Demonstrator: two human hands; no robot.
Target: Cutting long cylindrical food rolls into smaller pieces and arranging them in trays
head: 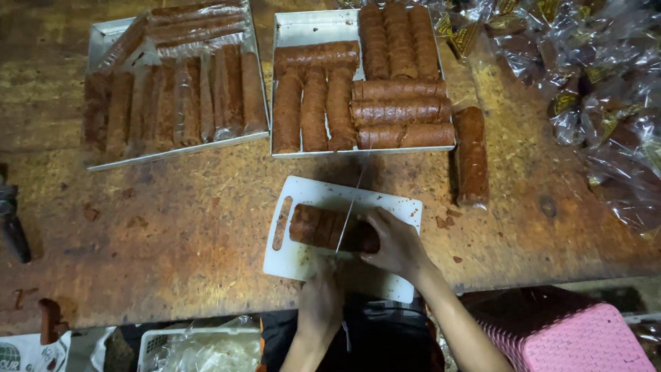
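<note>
So the biggest thing in my view is the wooden bench (172, 227), worn and stained all over. Along its far edge I've got two metal trays: the left tray (103, 34) is packed with brown rolls already wrapped in clear film, and the right tray (303, 27) is loaded with bare brown rolls lying in rows, some lengthwise and some crosswise. Over at the far right corner there's a heap of clear wrappers (606, 103) spilling across the bench. Just off the near edge on the right sits a pink woven basket (571, 337).

One loose roll (471, 157) lies on the bench just beside the right tray's right edge. Close to the near edge, roughly in the middle, is the white cutting board (385, 207), and the roll I'm working on (320, 227) lies across it, already scored into several slices.

My right hand (394, 242) is clamped over the right end of that roll, fingers curled down onto it. My left hand (321, 303) is fisted around the handle of a thin knife (351, 207), blade standing on the roll mid-length.
</note>
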